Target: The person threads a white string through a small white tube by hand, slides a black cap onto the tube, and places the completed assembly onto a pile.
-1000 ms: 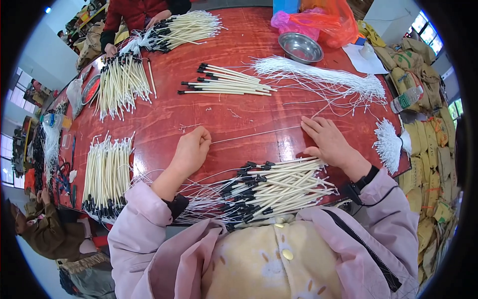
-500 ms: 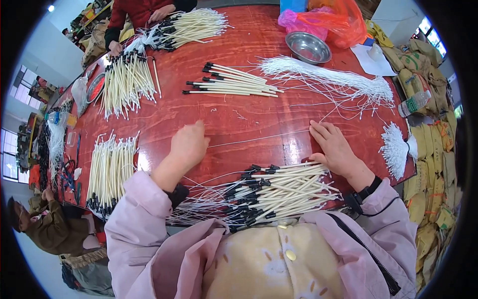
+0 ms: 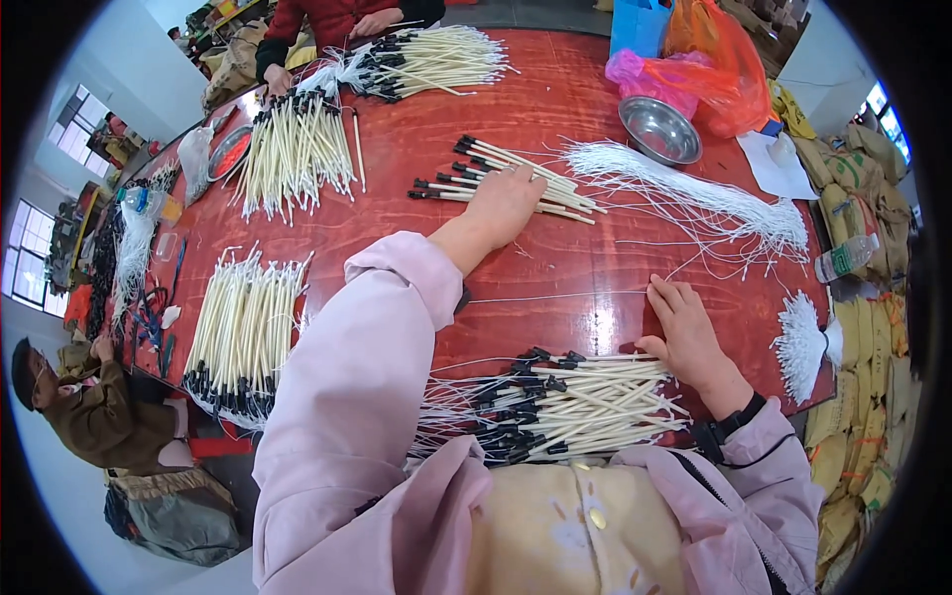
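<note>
My left hand reaches over a small group of pale sticks with black ends, in the middle of the table. Its fingers bend down closed on a stick there; the fingertips are partly hidden. My right hand lies flat and open on the table, thumb apart. A thin white string runs along the tabletop to its fingertips. Just left of that hand, near my body, a heap of similar black-ended sticks lies with white strings trailing left.
Red table. Loose white strings lie beyond my right hand, near a metal bowl and plastic bags. A tied white bundle sits at the right edge. Stick bundles lie left. Another person's hand shows across the table.
My left hand has moved forward and right, from bare tabletop onto the middle sticks. The right hand stays at the string's end. The whole view has shifted slightly.
</note>
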Motion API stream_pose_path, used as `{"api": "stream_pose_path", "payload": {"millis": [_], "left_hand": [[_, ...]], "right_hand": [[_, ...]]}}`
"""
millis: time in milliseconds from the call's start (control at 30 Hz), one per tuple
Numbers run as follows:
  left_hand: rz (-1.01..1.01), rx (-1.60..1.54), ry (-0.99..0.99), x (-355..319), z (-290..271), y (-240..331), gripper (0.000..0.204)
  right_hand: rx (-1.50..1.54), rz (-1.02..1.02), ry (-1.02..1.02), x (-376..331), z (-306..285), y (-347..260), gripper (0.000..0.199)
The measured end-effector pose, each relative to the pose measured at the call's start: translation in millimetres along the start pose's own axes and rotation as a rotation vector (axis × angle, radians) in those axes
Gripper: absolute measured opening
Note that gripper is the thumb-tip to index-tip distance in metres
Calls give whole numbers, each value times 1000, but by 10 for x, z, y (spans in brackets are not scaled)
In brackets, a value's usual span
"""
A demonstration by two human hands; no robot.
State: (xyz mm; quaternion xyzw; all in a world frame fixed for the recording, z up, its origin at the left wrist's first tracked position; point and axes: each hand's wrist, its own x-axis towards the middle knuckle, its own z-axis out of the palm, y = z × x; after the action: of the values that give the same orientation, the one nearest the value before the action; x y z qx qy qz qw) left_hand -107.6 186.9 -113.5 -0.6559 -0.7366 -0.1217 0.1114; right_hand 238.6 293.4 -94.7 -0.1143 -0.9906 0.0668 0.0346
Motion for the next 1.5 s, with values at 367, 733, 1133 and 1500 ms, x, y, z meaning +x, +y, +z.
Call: {"api": "stream_pose_path", "payload": {"millis": [367,733,1133,1500], "left_hand": [[19,-96,71,-305,-366,87,12],[-312,-400,93,-1781,-939,111,17],[-482,-490,57,-2332,-904,30,17],[-451,-460,53,-2301,-841,38,19]], "right_hand": [[19,-15,71,17,47,-20,72],[19,-2,93,15,59,-6,71],[-19,16,75,20,41,-62,70],[-35,54,23,45,-4,-124,75]]}}
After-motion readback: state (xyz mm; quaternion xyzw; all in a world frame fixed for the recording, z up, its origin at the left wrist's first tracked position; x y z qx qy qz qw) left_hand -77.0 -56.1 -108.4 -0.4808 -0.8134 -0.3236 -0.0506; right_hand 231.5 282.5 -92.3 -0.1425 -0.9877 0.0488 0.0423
